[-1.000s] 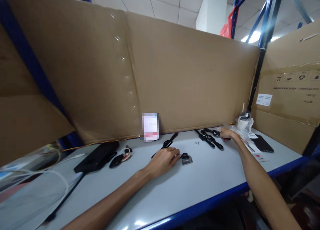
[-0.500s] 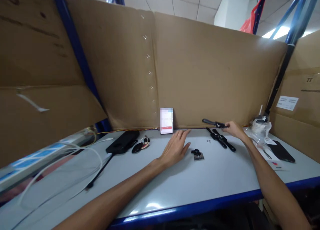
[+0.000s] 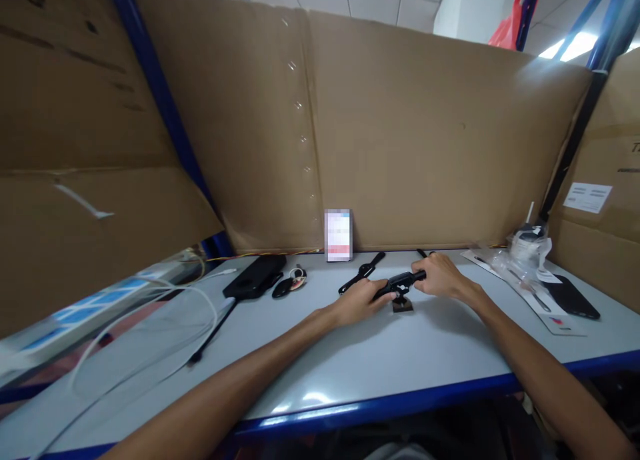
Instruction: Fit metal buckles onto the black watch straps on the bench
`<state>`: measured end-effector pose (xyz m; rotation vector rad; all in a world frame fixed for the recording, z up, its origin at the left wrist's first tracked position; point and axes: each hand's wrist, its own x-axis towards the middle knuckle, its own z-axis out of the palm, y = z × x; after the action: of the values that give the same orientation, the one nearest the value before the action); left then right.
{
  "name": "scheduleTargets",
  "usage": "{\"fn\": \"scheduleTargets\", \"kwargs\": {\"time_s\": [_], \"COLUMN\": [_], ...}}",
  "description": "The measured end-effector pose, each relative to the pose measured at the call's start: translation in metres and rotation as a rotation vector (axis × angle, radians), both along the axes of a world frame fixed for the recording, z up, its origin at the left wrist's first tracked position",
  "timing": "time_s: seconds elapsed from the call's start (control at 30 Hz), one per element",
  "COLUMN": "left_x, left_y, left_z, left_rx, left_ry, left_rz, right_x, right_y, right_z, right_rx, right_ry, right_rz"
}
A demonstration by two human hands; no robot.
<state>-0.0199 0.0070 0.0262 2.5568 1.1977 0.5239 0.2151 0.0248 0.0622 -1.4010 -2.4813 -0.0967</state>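
With both hands I hold a black spokeshave [image 3: 401, 281] by its two handles, a little above the table. My left hand [image 3: 361, 300] is closed around its left handle, and my right hand [image 3: 438, 275] grips the right one. Just below the tool's middle sits a small metal blade [image 3: 403, 307] with a dark clamp piece on it, partly covered by the tool. A second black spokeshave [image 3: 364, 272] lies slantwise behind my left hand. Behind my right hand the tip of another black handle [image 3: 421, 253] shows; the rest is hidden.
A phone [image 3: 339, 236] leans on the cardboard wall [image 3: 425, 133]. Leftward lie keys [image 3: 297, 278], a black device [image 3: 255, 277], white cables [image 3: 213, 313] and a power strip [image 3: 100, 307]. At right are plastic packaging [image 3: 520, 283], a white container [image 3: 527, 247] and a dark phone-like slab [image 3: 575, 297].
One spokeshave now lies left of centre, near the phone. My left hand, flat before, has closed on a handle. My right hand has come left and nearer, over the blade's side.
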Motion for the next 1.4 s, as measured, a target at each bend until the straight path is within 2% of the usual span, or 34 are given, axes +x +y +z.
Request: {"fn": "scheduleTargets", "kwargs": {"time_s": [0.1,0.27,0.3,0.37,0.43,0.5,0.6,0.7,0.8,0.87,0.93,1.0,1.07,1.3,1.4], "left_x": [0.002,0.003,0.003,0.003,0.003,0.003,0.004,0.006,0.007,0.008,0.009,0.011,0.014,0.020,0.020], "left_y": [0.007,0.024,0.025,0.025,0.023,0.021,0.019,0.021,0.023,0.022,0.019,0.013,0.007,-0.006,-0.005], "left_z": [-0.006,-0.024,-0.026,-0.027,-0.026,-0.024,-0.023,-0.027,-0.030,-0.031,-0.030,-0.027,-0.023,-0.015,-0.017], "left_rx": [-0.229,-0.556,-0.597,-0.653,-0.680,-0.689,-0.678,-0.645,-0.581,-0.460,-0.261,-0.061,0.060,0.133,0.145], "left_ry": [-0.239,-0.678,-0.747,-0.851,-0.907,-0.918,-0.899,-0.866,-0.793,-0.707,-0.595,-0.474,-0.358,-0.051,-0.003], "left_rz": [-0.038,0.159,0.194,0.234,0.242,0.230,0.213,0.218,0.247,0.278,0.303,0.310,0.317,0.413,0.438], "right_x": [-0.002,0.001,0.002,0.002,-0.005,-0.015,-0.028,-0.028,-0.020,-0.018,-0.022,-0.030,-0.040,-0.054,-0.055], "right_y": [0.004,0.009,0.008,0.005,-0.001,-0.006,-0.008,-0.001,0.006,0.007,0.006,0.004,0.001,-0.006,-0.006], "right_z": [-0.002,0.005,0.006,0.005,-0.001,-0.011,-0.026,-0.034,-0.032,-0.028,-0.025,-0.024,-0.026,-0.028,-0.028], "right_rx": [0.014,0.290,0.272,0.103,-0.100,-0.181,-0.158,-0.115,-0.034,0.029,0.032,-0.056,-0.194,-0.672,-0.709], "right_ry": [0.041,0.281,0.293,0.243,0.141,0.053,-0.028,-0.045,-0.029,0.041,0.167,0.324,0.486,1.036,1.065], "right_rz": [-0.048,-0.201,-0.199,-0.127,0.032,0.193,0.251,0.174,0.055,-0.034,-0.076,-0.058,-0.029,-0.028,-0.015]}}
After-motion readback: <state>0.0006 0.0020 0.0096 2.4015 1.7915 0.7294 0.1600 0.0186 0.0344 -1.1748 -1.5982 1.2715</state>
